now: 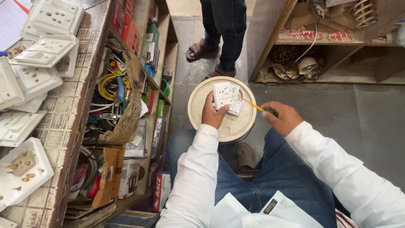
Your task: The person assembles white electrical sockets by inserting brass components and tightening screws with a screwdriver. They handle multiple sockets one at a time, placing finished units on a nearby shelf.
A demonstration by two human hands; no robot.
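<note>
A white square switch plate (226,98) with sockets and switches lies near the far edge of a round cream stool top (202,110); the left hand (213,114) grips its near-left corner; the right hand (282,117), just off the stool's right edge, pinches a yellow-shafted screwdriver (255,106).
</note>
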